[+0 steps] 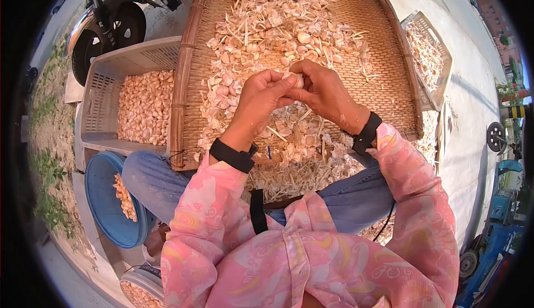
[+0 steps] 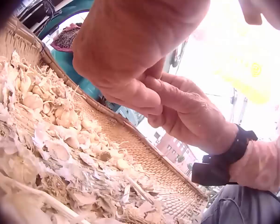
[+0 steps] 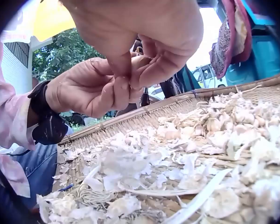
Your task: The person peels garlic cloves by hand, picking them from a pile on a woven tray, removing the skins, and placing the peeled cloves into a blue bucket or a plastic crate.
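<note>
Over a woven bamboo tray (image 1: 384,35), both hands meet at a small pale piece of garlic (image 1: 299,80). My left hand (image 1: 260,98) pinches it from one side with thumb and fingers. From the other side my right hand (image 1: 329,95) grips it, fingers curled in close. In the right wrist view the left hand (image 3: 95,86) has its fingertips against those of the right hand (image 3: 144,35), which largely cover the garlic. Beneath them lie loose garlic cloves (image 1: 222,89), papery skins and dry stalks spread across the tray.
A grey crate (image 1: 100,97) of garlic cloves stands left of the tray, with a blue bucket (image 1: 103,197) below it holding more. Another crate (image 1: 442,77) with skins and stalks sits at the right. A wheel (image 1: 128,19) is at the upper left.
</note>
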The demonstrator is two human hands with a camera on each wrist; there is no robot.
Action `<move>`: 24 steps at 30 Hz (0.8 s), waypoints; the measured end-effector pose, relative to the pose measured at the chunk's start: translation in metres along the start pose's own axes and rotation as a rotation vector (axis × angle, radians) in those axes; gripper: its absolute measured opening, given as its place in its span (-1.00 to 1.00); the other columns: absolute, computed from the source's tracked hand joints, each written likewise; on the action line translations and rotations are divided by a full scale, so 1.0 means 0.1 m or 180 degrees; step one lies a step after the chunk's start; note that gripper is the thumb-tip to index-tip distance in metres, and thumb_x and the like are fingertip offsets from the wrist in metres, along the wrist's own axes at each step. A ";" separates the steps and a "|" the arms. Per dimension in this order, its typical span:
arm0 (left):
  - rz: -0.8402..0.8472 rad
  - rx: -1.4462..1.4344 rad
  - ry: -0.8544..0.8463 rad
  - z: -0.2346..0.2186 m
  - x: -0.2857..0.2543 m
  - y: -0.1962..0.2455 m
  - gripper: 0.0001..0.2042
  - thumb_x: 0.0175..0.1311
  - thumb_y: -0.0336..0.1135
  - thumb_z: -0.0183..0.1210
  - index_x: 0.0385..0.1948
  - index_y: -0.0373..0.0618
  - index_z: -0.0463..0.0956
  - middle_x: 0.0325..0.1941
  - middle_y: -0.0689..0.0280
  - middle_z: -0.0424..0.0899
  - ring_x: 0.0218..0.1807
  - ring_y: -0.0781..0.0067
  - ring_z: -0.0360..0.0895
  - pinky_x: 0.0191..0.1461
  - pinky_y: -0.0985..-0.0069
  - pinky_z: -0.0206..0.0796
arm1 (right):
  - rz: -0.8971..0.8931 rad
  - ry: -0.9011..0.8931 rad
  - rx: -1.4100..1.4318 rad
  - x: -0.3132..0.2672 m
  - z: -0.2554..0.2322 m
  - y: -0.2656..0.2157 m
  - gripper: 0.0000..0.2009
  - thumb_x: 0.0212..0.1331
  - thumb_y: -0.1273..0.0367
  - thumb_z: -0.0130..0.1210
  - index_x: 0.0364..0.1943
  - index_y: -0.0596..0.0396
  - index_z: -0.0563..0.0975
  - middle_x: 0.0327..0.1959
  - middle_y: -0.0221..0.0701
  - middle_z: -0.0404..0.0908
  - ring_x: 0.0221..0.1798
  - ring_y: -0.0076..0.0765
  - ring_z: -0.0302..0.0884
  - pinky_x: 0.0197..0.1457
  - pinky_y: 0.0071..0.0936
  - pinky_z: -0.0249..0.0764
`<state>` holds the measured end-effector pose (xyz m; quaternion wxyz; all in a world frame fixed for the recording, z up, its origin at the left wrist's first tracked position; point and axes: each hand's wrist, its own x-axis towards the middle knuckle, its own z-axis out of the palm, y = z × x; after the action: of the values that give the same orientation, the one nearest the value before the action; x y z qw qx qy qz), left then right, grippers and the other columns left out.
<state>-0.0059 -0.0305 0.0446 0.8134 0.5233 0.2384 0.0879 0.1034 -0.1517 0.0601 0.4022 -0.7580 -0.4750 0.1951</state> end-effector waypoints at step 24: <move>0.0265 -0.0430 -0.0675 -0.32 -0.63 0.16 -0.74 0.31 -0.26 0.01 -0.15 -0.28 0.46 -0.54 0.43 0.41 -0.56 0.76 0.23 -0.52 0.83 0.04 | 0.0409 -0.0653 0.1978 -0.13 0.01 0.04 -0.69 0.00 0.52 0.22 -0.13 0.17 0.48 -0.43 -0.65 0.42 -0.40 -0.83 0.34 -0.38 -0.82 0.32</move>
<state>-0.0741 -0.0223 0.0670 0.8631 0.4831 0.1227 0.0816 0.0986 -0.1637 0.0553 0.5511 -0.6040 -0.3820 0.4308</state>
